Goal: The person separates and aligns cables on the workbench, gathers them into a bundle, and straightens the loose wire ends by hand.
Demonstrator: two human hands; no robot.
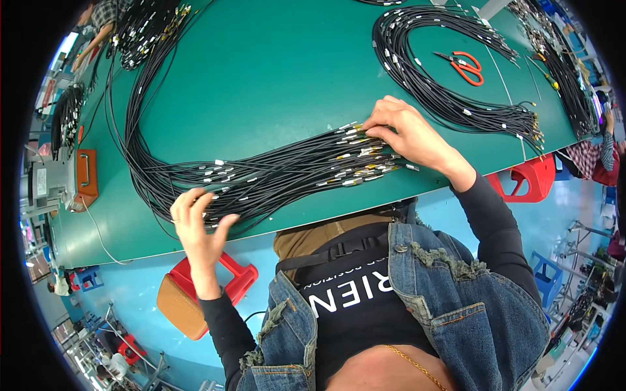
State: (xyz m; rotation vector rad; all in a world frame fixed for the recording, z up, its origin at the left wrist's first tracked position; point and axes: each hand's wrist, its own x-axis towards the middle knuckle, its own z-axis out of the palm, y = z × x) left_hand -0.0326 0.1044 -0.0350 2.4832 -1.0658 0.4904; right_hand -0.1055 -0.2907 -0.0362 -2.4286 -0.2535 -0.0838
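A thick bundle of thin black cables (274,176) with small metal end connectors lies across the near part of the green table (261,78). My left hand (199,221) rests at the table's near edge with fingers spread over the left part of the bundle. My right hand (407,133) lies on the connector ends (362,153) at the right end of the bundle, fingertips pressing on them. Neither hand is closed around a cable.
A second coil of black cables (430,85) loops at the far right, with orange-handled scissors (466,67) inside it. More cable bundles (147,26) sit at the far left. Red stools (225,277) stand under the table. Another person's arm (98,36) is at the upper left.
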